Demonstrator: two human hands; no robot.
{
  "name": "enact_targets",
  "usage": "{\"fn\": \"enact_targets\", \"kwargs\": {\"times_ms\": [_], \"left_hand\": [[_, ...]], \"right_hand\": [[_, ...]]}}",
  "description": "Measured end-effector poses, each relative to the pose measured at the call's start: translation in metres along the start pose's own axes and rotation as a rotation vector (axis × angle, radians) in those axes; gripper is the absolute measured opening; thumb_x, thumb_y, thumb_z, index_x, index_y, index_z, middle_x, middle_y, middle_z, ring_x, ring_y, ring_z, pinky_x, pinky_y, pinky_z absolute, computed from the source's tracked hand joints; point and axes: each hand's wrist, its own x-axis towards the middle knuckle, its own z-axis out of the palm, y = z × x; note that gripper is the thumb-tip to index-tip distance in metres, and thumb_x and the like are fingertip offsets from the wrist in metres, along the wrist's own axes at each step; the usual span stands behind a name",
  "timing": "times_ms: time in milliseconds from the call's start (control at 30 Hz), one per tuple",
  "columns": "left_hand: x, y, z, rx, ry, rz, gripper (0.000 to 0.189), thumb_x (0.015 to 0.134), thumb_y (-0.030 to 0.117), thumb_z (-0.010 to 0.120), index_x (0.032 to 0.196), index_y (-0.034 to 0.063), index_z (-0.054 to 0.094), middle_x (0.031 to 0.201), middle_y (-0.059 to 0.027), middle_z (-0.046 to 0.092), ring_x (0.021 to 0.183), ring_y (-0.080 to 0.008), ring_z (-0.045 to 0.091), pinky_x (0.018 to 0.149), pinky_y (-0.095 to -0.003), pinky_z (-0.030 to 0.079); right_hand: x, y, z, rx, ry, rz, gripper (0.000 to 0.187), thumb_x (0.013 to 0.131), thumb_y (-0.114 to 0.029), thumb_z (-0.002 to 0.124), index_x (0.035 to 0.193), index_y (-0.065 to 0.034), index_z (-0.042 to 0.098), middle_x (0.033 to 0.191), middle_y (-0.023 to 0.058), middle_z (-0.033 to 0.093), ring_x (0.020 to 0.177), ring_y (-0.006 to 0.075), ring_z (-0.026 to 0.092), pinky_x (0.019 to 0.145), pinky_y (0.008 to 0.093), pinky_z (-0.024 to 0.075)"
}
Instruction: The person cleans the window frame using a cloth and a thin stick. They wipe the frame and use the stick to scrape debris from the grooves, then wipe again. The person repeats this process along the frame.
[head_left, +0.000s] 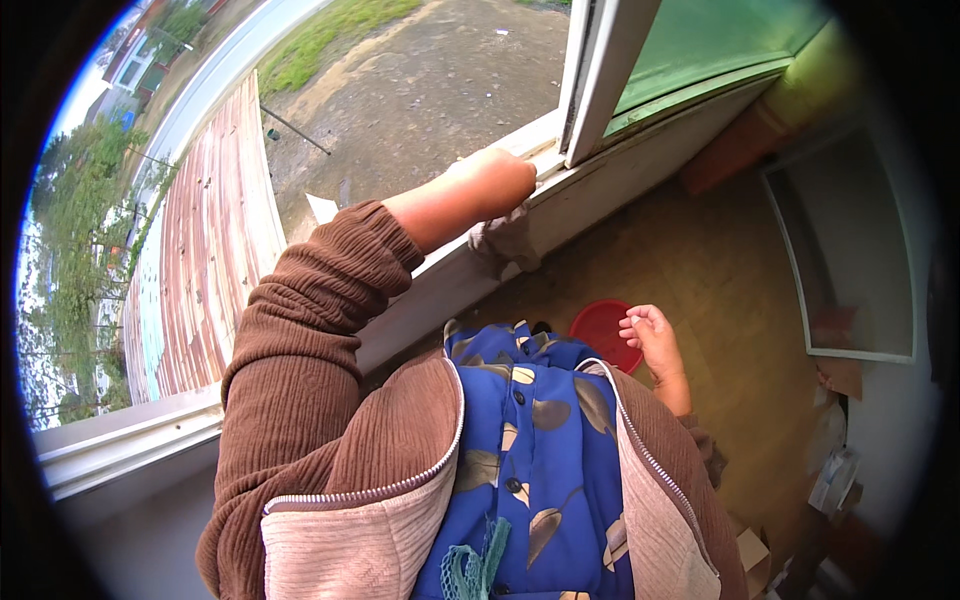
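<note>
My left hand (504, 180) is closed in a fist on the sill track of the window frame (551, 159), beside the upright edge of the sash. From under it a damp-looking grey cloth (510, 244) hangs down over the inner side of the sill. My right hand (652, 337) is held out at my right side, fingers loosely bent and nothing visible in them. Below it, a red plastic basin (600, 319) stands on the floor, partly hidden by that hand and my clothing.
Beyond the opening lie a rusty corrugated metal roof (210, 247) and bare ground (420, 82). A green-tinted pane (705, 60) fills the sash at upper right. A white-framed screen (847, 247) leans on the right; boxes (832, 480) sit below it on the brown floor (720, 300).
</note>
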Motion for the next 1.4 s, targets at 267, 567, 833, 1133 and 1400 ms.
{"fn": "enact_targets", "kwargs": {"times_ms": [267, 567, 833, 1133, 1400], "left_hand": [[-0.079, -0.013, 0.016, -0.022, -0.037, -0.061, 0.015, 0.088, 0.011, 0.055, 0.096, 0.0032, 0.066, 0.078, -0.0191, 0.068, 0.080, -0.0386, 0.069, 0.072, -0.0461, 0.055], [-0.160, -0.029, 0.033, -0.015, -0.066, -0.053, 0.016, 0.089, 0.011, 0.054, 0.095, 0.0018, 0.066, 0.073, -0.0201, 0.066, 0.076, -0.0371, 0.068, 0.069, -0.0455, 0.054], [-0.262, -0.039, 0.039, -0.138, -0.065, -0.212, 0.021, 0.092, 0.015, 0.052, 0.099, 0.0050, 0.070, 0.080, -0.0192, 0.070, 0.077, -0.0365, 0.070, 0.070, -0.0474, 0.055], [-0.354, -0.057, 0.088, -0.097, -0.083, -0.388, 0.016, 0.088, 0.016, 0.056, 0.098, 0.0064, 0.065, 0.076, -0.0162, 0.069, 0.072, -0.0333, 0.070, 0.065, -0.0450, 0.054], [-0.414, -0.063, 0.129, -0.096, 0.103, -0.380, 0.017, 0.086, 0.012, 0.057, 0.101, 0.0098, 0.064, 0.087, -0.0088, 0.064, 0.078, -0.0275, 0.068, 0.069, -0.0393, 0.054]], "right_hand": [[0.009, -0.011, 0.042, -0.067, -0.094, -0.034, 0.020, 0.097, -0.016, 0.056, 0.112, -0.0036, 0.057, 0.099, 0.0079, 0.066, 0.081, 0.0125, 0.064, 0.070, 0.0248, 0.0503], [0.080, -0.029, 0.182, -0.298, -0.246, -0.204, 0.062, 0.088, -0.016, 0.068, 0.140, 0.0010, 0.040, 0.129, 0.0224, 0.055, 0.089, 0.0201, 0.065, 0.067, 0.0316, 0.0562], [0.074, 0.010, 0.287, -0.348, -0.541, 0.045, 0.068, 0.083, -0.024, 0.073, 0.137, 0.0060, 0.043, 0.119, 0.0165, 0.061, 0.094, 0.0206, 0.065, 0.067, 0.0301, 0.0534], [0.036, 0.031, 0.369, -0.299, -0.796, 0.179, 0.054, 0.087, -0.029, 0.071, 0.128, 0.0033, 0.054, 0.108, 0.0108, 0.066, 0.091, 0.0171, 0.064, 0.071, 0.0289, 0.0510], [0.029, 0.024, 0.382, -0.225, -0.832, 0.391, 0.054, 0.089, -0.026, 0.071, 0.133, -0.0033, 0.051, 0.125, 0.0048, 0.059, 0.102, 0.0136, 0.060, 0.078, 0.0258, 0.0478]]}}
